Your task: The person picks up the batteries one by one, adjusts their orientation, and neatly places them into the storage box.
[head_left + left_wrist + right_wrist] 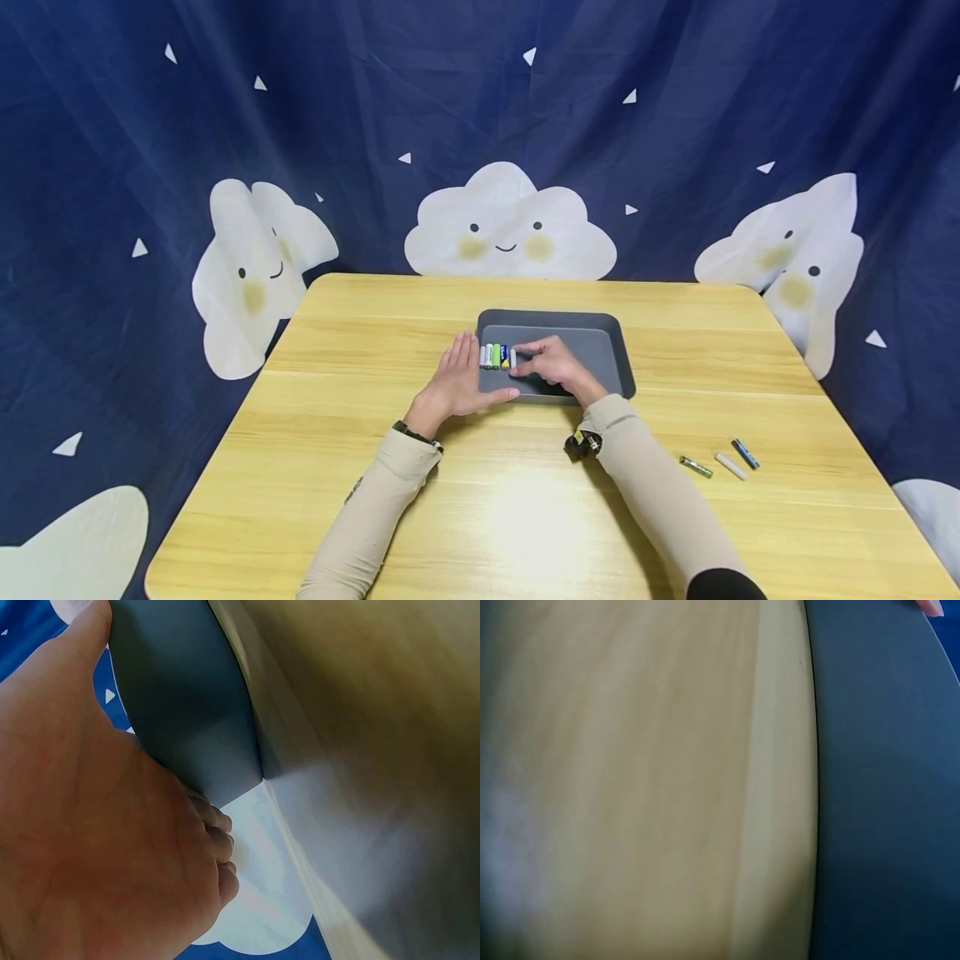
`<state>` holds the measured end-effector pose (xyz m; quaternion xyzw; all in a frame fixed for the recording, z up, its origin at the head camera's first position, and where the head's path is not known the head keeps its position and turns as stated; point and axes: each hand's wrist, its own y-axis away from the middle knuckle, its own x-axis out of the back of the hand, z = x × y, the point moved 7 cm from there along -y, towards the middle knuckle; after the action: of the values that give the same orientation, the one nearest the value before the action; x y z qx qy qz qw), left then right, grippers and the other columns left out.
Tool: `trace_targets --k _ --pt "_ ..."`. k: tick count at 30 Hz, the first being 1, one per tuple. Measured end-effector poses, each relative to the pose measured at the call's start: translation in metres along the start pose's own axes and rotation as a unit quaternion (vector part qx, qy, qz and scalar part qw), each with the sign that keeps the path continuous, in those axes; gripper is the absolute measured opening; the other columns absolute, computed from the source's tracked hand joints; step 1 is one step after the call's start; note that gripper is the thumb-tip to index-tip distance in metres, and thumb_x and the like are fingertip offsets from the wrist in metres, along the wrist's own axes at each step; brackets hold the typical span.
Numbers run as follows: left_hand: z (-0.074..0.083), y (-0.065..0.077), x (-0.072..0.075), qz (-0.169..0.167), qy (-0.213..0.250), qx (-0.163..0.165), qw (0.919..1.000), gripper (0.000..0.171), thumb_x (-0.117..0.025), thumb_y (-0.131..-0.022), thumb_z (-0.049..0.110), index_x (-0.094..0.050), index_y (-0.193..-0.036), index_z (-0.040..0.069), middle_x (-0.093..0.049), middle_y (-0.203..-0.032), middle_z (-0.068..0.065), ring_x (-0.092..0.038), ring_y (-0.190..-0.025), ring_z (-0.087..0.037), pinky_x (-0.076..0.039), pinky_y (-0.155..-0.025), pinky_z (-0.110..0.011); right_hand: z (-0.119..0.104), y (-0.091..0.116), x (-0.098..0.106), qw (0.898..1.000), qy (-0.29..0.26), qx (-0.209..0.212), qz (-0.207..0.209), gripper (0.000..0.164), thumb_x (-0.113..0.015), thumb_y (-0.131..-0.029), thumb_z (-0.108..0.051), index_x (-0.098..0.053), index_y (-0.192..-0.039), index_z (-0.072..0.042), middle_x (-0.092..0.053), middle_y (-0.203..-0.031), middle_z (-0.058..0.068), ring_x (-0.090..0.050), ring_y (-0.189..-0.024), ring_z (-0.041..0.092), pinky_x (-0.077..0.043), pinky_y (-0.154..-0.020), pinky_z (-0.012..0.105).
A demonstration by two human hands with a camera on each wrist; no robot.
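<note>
A dark grey tray (592, 367) sits on the wooden table. Inside it, along the left end, several AA-size batteries (497, 357) stand side by side in a row, in white, green and blue-yellow. My right hand (557, 363) reaches over the tray's front rim and pinches a white battery (513, 359) between thumb and fingers, at the row's right end. With fingers straight, my left hand (459, 385) lies against the tray's left edge, its thumb along the front rim. The left wrist view shows the back part of that hand (112, 825) beside the tray's outer wall (187, 697).
On the table's right side lie three loose batteries: a green one (696, 467), a white one (731, 466) and a blue one (746, 453). A dark blue curtain (337, 108) with clouds hangs behind the table (300, 467). The right wrist view shows mostly tabletop and tray wall (885, 765).
</note>
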<state>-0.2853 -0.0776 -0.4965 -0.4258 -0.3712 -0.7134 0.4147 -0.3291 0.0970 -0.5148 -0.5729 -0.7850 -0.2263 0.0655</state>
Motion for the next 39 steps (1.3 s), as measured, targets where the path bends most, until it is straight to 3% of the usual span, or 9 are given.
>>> trace_targets --k 6,18,21,24,26,29,32,35,39 --pt "-0.003 -0.005 -0.005 -0.017 -0.001 0.009 0.9998 0.128 -0.05 -0.088 0.083 0.008 -0.163 -0.003 0.016 -0.173 -0.021 0.012 -0.163 -0.033 -0.003 -0.134 -0.049 -0.002 -0.004 -0.001 1.0 0.024 -0.01 0.013 0.055 -0.088 -0.081 -0.013 -0.072 -0.133 -0.012 -0.08 -0.104 0.015 -0.019 -0.039 0.005 -0.025 -0.039 0.022" --pt "-0.006 -0.007 -0.007 -0.007 0.014 -0.001 0.9999 0.129 -0.051 -0.087 0.083 0.007 -0.163 -0.003 0.014 -0.173 -0.022 0.01 -0.163 -0.034 -0.005 -0.134 -0.051 -0.009 -0.006 -0.004 0.998 0.058 0.019 0.024 0.057 -0.09 -0.078 -0.012 -0.071 -0.131 -0.005 -0.067 -0.136 0.024 -0.03 -0.041 0.005 -0.031 -0.045 0.02" --pt "-0.006 -0.007 -0.007 -0.003 0.01 -0.002 0.9999 0.129 -0.05 -0.087 0.084 0.006 -0.163 -0.003 0.013 -0.173 -0.022 0.009 -0.163 -0.034 -0.005 -0.134 -0.05 -0.011 -0.005 -0.004 0.996 0.075 0.031 0.034 0.056 -0.091 -0.078 -0.015 -0.072 -0.129 -0.004 -0.064 -0.139 0.023 -0.051 -0.062 0.009 -0.044 -0.06 0.022" --pt "-0.004 -0.005 -0.005 -0.002 0.008 -0.003 1.0 0.128 -0.05 -0.088 0.083 0.006 -0.163 -0.004 0.011 -0.173 -0.023 0.009 -0.163 -0.035 -0.006 -0.134 -0.05 -0.013 -0.004 -0.004 0.995 0.083 0.037 0.038 0.056 -0.091 -0.077 -0.015 -0.073 -0.129 -0.003 -0.064 -0.14 0.022 -0.067 -0.102 0.022 -0.054 -0.089 0.031" --pt "-0.003 -0.003 -0.003 -0.001 0.01 -0.004 0.9999 0.127 -0.051 -0.088 0.082 0.004 -0.163 -0.004 0.01 -0.173 -0.024 0.008 -0.163 -0.035 -0.006 -0.134 -0.05 -0.013 -0.003 -0.004 0.995 0.085 0.039 0.04 0.057 -0.091 -0.076 -0.015 -0.072 -0.129 -0.003 -0.064 -0.14 0.022 -0.062 -0.129 0.03 -0.051 -0.109 0.041" --pt "0.0 0.0 0.0 0.001 0.012 -0.004 0.9999 0.126 -0.052 -0.089 0.081 0.002 -0.163 -0.005 0.008 -0.173 -0.024 0.007 -0.163 -0.035 -0.006 -0.134 -0.05 -0.014 -0.002 -0.005 0.995 0.08 0.041 0.036 0.059 -0.091 -0.076 -0.013 -0.071 -0.131 -0.002 -0.063 -0.14 0.022 -0.054 -0.142 0.037 -0.043 -0.119 0.051" --pt "0.002 0.002 0.002 0.003 0.008 -0.004 1.0 0.125 -0.052 -0.089 0.081 0.001 -0.163 -0.006 0.007 -0.173 -0.025 0.006 -0.163 -0.036 -0.007 -0.134 -0.05 -0.014 -0.002 -0.005 0.995 0.082 0.043 0.035 0.061 -0.091 -0.076 -0.013 -0.07 -0.132 -0.002 -0.063 -0.141 0.022 -0.054 -0.141 0.038 -0.042 -0.119 0.052" --pt "0.002 0.003 0.002 0.003 0.007 -0.004 1.0 0.126 -0.051 -0.089 0.082 0.001 -0.163 -0.005 0.007 -0.173 -0.025 0.005 -0.163 -0.035 -0.007 -0.134 -0.05 -0.013 -0.003 -0.005 0.994 0.088 0.043 0.039 0.061 -0.092 -0.076 -0.014 -0.07 -0.132 -0.003 -0.063 -0.142 0.021 -0.066 -0.119 0.032 -0.05 -0.11 0.048" --pt "0.001 0.002 0.001 0.002 0.008 -0.006 0.9999 0.128 -0.049 -0.088 0.084 0.002 -0.163 -0.005 0.007 -0.173 -0.025 0.005 -0.163 -0.036 -0.007 -0.134 -0.05 -0.013 -0.002 -0.005 0.994 0.088 0.042 0.043 0.06 -0.092 -0.076 -0.014 -0.071 -0.131 -0.004 -0.063 -0.143 0.022 -0.062 -0.094 0.025 -0.052 -0.099 0.042"
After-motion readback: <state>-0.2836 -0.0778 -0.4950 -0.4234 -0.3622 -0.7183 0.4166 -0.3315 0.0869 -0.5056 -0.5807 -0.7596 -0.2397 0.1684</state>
